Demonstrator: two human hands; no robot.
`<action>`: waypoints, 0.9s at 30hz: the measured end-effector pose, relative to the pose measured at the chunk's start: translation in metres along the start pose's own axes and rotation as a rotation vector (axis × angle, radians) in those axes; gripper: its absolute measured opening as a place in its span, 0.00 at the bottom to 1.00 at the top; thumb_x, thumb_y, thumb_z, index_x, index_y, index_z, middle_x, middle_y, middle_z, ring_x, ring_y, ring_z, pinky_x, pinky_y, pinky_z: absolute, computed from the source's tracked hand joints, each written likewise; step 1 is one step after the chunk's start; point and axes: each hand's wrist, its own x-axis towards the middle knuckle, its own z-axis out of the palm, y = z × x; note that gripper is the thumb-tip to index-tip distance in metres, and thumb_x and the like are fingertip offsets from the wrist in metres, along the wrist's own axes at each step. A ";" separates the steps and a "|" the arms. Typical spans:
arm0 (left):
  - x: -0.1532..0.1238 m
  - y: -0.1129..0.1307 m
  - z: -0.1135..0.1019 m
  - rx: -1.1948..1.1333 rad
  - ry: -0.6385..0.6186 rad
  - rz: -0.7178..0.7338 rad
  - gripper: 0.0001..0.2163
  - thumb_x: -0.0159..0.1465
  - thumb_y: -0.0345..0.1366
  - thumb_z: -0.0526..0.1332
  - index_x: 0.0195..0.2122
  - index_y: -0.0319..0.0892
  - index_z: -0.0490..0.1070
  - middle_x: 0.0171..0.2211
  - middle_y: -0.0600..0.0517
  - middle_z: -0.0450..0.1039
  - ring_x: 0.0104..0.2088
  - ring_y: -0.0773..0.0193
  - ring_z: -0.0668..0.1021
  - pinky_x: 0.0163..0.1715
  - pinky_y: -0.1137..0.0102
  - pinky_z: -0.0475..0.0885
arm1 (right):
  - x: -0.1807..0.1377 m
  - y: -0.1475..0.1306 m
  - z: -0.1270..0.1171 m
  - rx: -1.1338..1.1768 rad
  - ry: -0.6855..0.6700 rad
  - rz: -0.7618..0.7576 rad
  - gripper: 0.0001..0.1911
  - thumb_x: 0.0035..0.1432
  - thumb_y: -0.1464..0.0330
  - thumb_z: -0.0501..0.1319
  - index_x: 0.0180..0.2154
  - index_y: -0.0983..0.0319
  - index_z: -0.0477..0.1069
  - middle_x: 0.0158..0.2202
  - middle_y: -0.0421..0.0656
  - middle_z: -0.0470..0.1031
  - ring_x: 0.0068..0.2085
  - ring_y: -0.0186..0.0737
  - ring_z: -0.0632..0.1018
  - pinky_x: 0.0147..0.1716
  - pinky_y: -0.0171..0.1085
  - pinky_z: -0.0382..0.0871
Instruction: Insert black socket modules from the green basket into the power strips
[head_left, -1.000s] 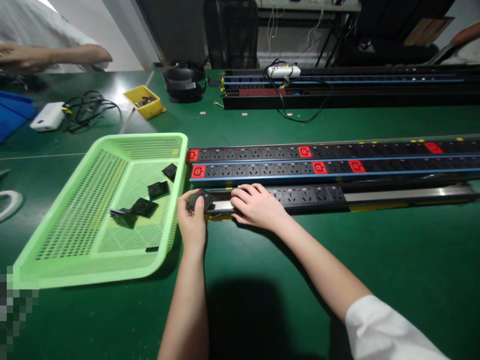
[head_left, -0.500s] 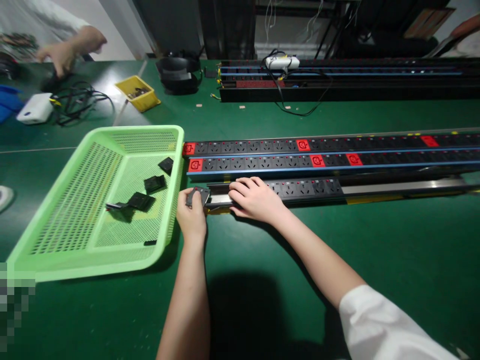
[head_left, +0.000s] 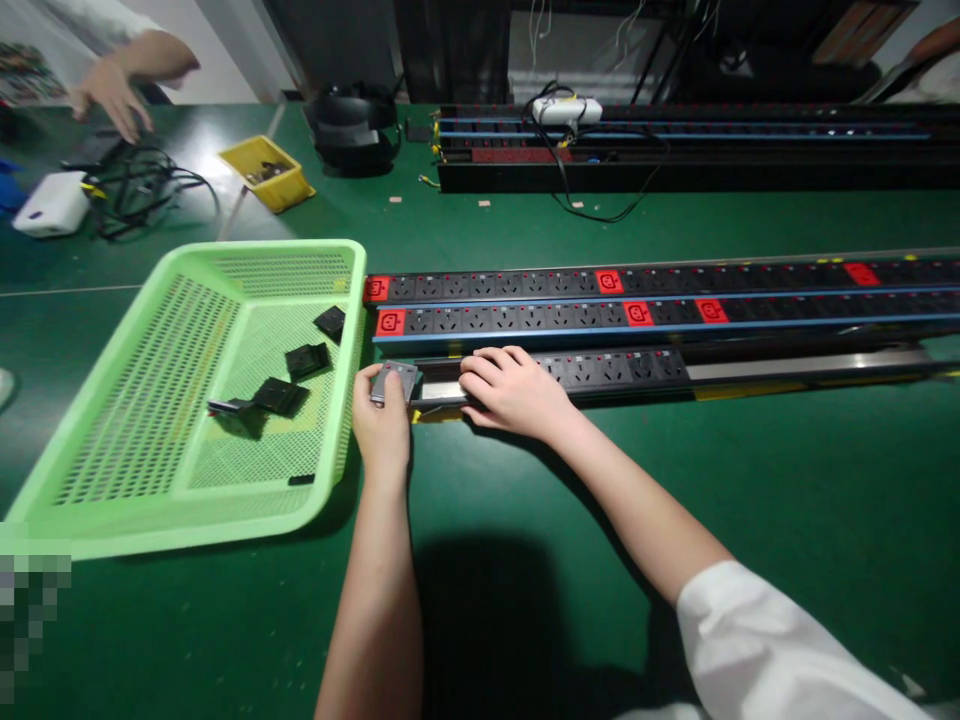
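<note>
My left hand (head_left: pixel 381 412) pinches a dark socket module (head_left: pixel 396 381) between thumb and fingers. The module is at the left end of a metal power strip rail (head_left: pixel 442 390), beside the green basket; I cannot tell whether it touches the rail. My right hand (head_left: pixel 517 395) lies over the same rail, fingers bent across the top and thumb on the near side, covering part of its contents. A row of black socket modules (head_left: pixel 615 370) sits in the rail to the right of that hand. Several loose black modules (head_left: pixel 280 396) lie in the green basket (head_left: pixel 354 290).
Two long socket strips (head_left: pixel 510 318) with red outlets lie just behind the rail. Farther back are more strips (head_left: pixel 675 178), a white power socket with cable (head_left: pixel 566 110) and a yellow bin (head_left: pixel 270 175). At upper left, another person's hand (head_left: pixel 112 95) is over the table near black cables (head_left: pixel 150 190).
The view has shifted slightly. The module in my left hand is tilted a little differently, and my right hand stays on the rail. The other person's hand at upper left has opened its fingers.
</note>
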 end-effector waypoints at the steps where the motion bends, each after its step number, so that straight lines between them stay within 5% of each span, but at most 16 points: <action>1: -0.001 0.001 0.000 0.008 0.011 0.001 0.11 0.66 0.42 0.58 0.45 0.43 0.71 0.41 0.50 0.76 0.40 0.61 0.77 0.44 0.68 0.70 | 0.000 0.000 0.000 -0.001 -0.002 0.000 0.14 0.69 0.61 0.55 0.49 0.62 0.71 0.57 0.50 0.74 0.59 0.55 0.69 0.52 0.50 0.63; 11: -0.008 0.007 0.001 0.141 0.063 0.037 0.11 0.67 0.42 0.57 0.46 0.44 0.72 0.41 0.50 0.78 0.40 0.60 0.78 0.45 0.66 0.71 | 0.000 -0.001 0.000 0.012 -0.001 0.001 0.14 0.68 0.61 0.57 0.49 0.62 0.72 0.57 0.52 0.74 0.59 0.55 0.69 0.52 0.50 0.63; 16: -0.004 0.002 -0.001 0.044 -0.022 0.147 0.18 0.69 0.41 0.55 0.57 0.45 0.72 0.57 0.47 0.74 0.56 0.58 0.76 0.58 0.64 0.69 | 0.000 -0.001 0.001 0.003 -0.002 0.000 0.14 0.69 0.61 0.55 0.49 0.62 0.71 0.57 0.51 0.74 0.59 0.56 0.69 0.52 0.50 0.62; 19: -0.001 0.000 -0.003 0.021 -0.090 0.129 0.17 0.69 0.42 0.55 0.56 0.45 0.73 0.54 0.47 0.76 0.53 0.58 0.78 0.56 0.64 0.70 | 0.000 -0.001 0.001 -0.010 0.002 -0.003 0.15 0.69 0.61 0.55 0.49 0.62 0.71 0.58 0.50 0.74 0.59 0.56 0.69 0.52 0.50 0.62; 27: -0.007 0.007 0.002 0.016 0.014 0.063 0.15 0.68 0.39 0.56 0.53 0.45 0.74 0.54 0.48 0.76 0.53 0.57 0.77 0.58 0.63 0.68 | -0.001 -0.001 0.001 -0.014 0.003 -0.004 0.15 0.70 0.61 0.55 0.50 0.62 0.71 0.59 0.50 0.72 0.59 0.55 0.69 0.53 0.50 0.62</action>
